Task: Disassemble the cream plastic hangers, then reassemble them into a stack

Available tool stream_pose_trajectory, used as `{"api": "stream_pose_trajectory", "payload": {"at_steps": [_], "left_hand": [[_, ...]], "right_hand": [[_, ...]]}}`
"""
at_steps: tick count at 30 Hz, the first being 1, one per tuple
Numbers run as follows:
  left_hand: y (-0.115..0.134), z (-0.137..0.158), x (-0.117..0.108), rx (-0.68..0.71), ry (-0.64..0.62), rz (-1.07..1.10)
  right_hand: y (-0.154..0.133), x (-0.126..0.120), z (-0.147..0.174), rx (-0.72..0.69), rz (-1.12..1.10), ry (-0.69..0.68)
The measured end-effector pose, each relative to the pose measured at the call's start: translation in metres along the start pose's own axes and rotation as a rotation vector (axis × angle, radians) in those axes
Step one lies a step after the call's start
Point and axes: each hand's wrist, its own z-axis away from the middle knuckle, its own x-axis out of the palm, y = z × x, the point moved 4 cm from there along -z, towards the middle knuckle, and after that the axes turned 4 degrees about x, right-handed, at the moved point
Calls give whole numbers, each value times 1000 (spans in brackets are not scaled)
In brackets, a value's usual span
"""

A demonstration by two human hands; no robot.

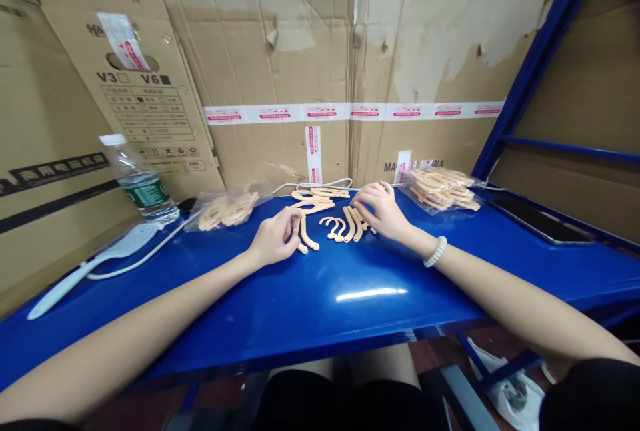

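Beige plastic hanger pieces lie mid-table. My left hand (276, 236) has its fingers curled round the upper part of a curved hanger arm (302, 248), partly hidden by the fingers. Just right of it lies another curved hanger arm (309, 236). My right hand (384, 209) arches over the right end of a row of hanger arms (350, 224), fingers bent and apart, and it covers some small pieces. Hook-shaped pieces (336, 228) sit left of that row. Behind both hands lie looped hanger pieces (315, 203).
Bagged hanger pieces stand at back left (227, 211) and back right (443, 189). A water bottle (145, 187), a pale hairbrush (107, 251) and a white cable (145, 259) are at left. A dark phone (540, 221) lies at right. Cardboard (280, 71) walls the back of the blue table (310, 311).
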Motion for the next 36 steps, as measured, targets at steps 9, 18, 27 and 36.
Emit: {"api": "stream_pose_trajectory", "payload": {"at_steps": [9, 18, 27, 36], "left_hand": [[-1, 2, -1, -58, 9, -31], [-2, 3, -1, -82, 6, -31], [-3, 2, 1, -89, -46, -19], [-5, 2, -1, -60, -47, -2]], "right_hand": [[-3, -5, -1, -16, 3, 41], [3, -7, -3, 20, 15, 64], [6, -13, -3, 59, 7, 96], [7, -19, -6, 63, -39, 141]]}}
